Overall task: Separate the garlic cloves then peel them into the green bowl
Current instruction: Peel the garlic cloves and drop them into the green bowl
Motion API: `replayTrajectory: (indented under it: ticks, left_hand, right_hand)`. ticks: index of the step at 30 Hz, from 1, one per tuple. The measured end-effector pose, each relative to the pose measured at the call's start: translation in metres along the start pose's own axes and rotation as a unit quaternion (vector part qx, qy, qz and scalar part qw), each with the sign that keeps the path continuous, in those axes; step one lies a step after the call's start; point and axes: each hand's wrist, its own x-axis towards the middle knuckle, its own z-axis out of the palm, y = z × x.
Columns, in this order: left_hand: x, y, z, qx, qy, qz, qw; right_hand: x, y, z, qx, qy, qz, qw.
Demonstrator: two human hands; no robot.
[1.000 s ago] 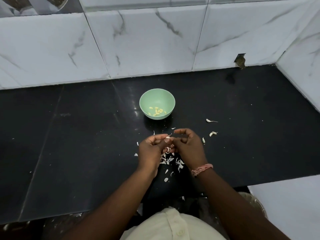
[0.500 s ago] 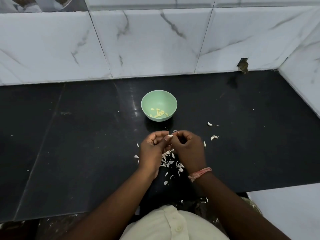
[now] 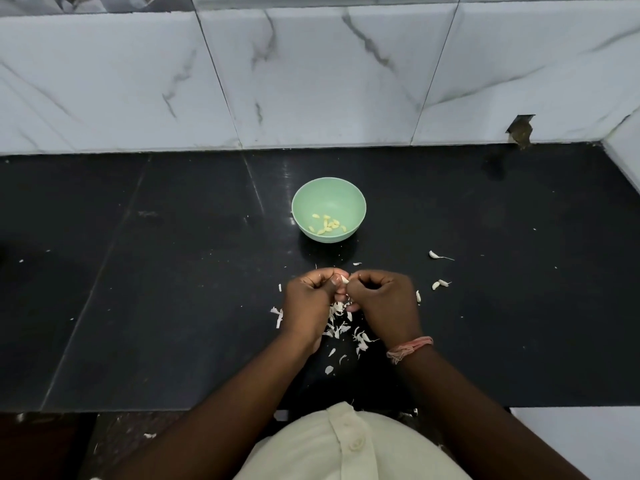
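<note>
Nearest, at the counter's front edge, a cream shirt with buttons; some skin scraps already over that edge, on the floor below. Easy to lose more that way.

On the black counter, just ahead, a heap of papery skins under and between the wrists. Slippery litter: a dropped clove could vanish among it, white on white.

Above the heap, both hands raised together. Left hand curled, thumb and fingertips pinching a small pale clove. Right hand curled too, fingertips at the same clove, seemingly picking at its skin; exact contact hidden behind the knuckles. Pink thread band on the right wrist. Tiny, smooth clove held by a narrow pinch: too hard a pull and likely to pop out, roll off right or fall to the floor. A nail digging too deep could bruise or split it.

To the right, well apart from the hands, a few unpeeled cloves, one farther off. Near enough for a sleeve or wrist to sweep away.

Farther, straight ahead, the green bowl with several yellowish peeled cloves at its bottom. Light bowl, so a careless toss might bounce out, or carry skin in with it.

Beyond, the marble-tiled wall.
</note>
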Motion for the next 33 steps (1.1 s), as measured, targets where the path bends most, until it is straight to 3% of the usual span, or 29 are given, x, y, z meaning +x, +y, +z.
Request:
replayTrajectory:
  ticks: [8,10,14,21,24,28,33]
  left_hand:
    - [0.000,0.003,-0.002,-0.151,-0.053,-0.117,0.980]
    - [-0.002,0.002,-0.001,-0.178,-0.061,-0.130,0.974]
    - [-0.005,-0.001,-0.004,-0.200,-0.060,-0.127,0.970]
    - [-0.009,-0.002,-0.008,-0.169,-0.019,-0.047,0.984]
    - [-0.008,-0.006,-0.013,-0.165,-0.005,-0.024,0.986]
    - [-0.008,-0.011,-0.018,-0.169,0.020,-0.013,0.985]
    - [-0.009,-0.010,-0.016,-0.182,0.012,-0.028,0.983]
  right_hand:
    - [0.013,0.012,-0.010,0.168,-0.035,0.124,0.977]
    - [0.015,0.018,-0.012,0.164,-0.026,0.129,0.978]
    - [0.014,0.027,-0.016,0.089,-0.019,0.072,0.993]
    - [0.005,0.021,-0.011,-0.087,-0.030,-0.039,0.995]
    - [0.003,0.016,-0.007,-0.071,-0.008,-0.024,0.997]
    - [0.004,0.016,-0.002,-0.110,0.019,-0.094,0.989]
    - [0.001,0.013,0.003,-0.060,-0.026,-0.084,0.994]
